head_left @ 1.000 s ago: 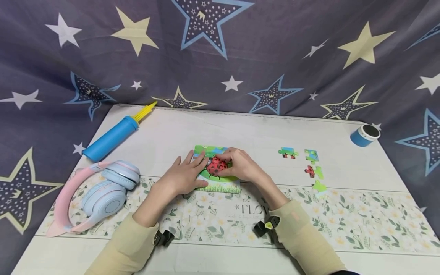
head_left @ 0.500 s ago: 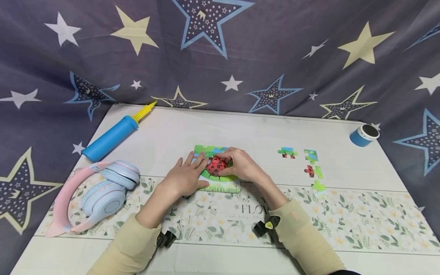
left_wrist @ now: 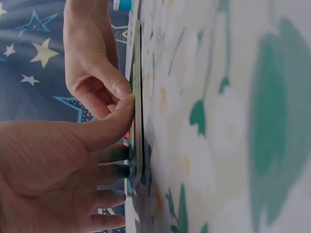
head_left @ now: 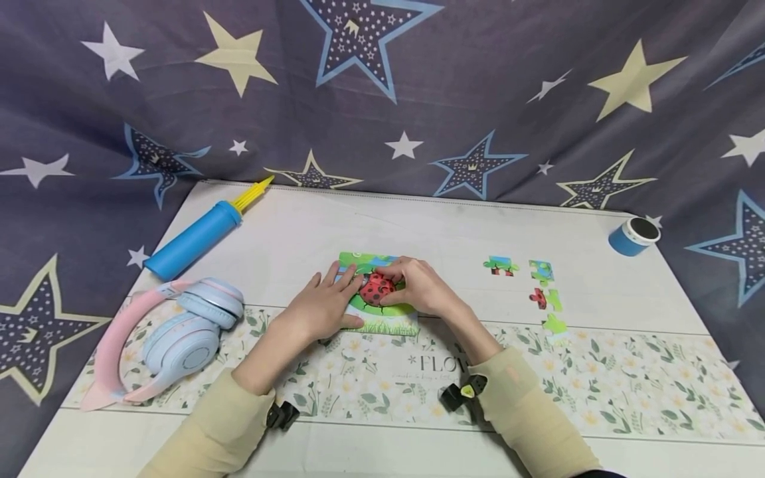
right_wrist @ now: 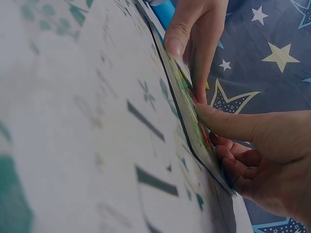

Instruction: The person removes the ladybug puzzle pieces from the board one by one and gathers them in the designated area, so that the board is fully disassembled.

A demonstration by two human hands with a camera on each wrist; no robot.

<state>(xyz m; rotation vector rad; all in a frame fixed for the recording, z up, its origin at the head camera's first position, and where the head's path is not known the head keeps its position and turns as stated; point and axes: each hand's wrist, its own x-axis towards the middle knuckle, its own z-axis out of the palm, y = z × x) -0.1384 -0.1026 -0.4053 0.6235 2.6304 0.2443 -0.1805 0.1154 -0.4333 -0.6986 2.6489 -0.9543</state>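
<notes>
On the table lies a flat jigsaw board (head_left: 391, 326) with a green meadow picture and a red ladybug (head_left: 375, 291) in its middle. My left hand (head_left: 317, 311) rests on the board's left side, fingers straight and spread, thumb along the lower part. From the right, my right hand (head_left: 421, 287) reaches over the ladybug; its thumb and curled fingers pinch a red puzzle piece there, mostly hidden by the fingers. In the right wrist view a red edge of that puzzle piece (right_wrist: 206, 137) shows beside the thumb. Fingertips of both hands are close together.
Several loose puzzle pieces (head_left: 501, 265) lie right of the board. Pink and blue headphones (head_left: 182, 348) and a blue hand pump (head_left: 194, 242) with a yellow nozzle are on the left. At the far right stands a blue and white round object (head_left: 635, 236). A star-patterned curtain (head_left: 454, 106) hangs behind.
Both hands keep almost the same place on the board. The left forearm shifts very slightly. Board and loose pieces stay where they were.
</notes>
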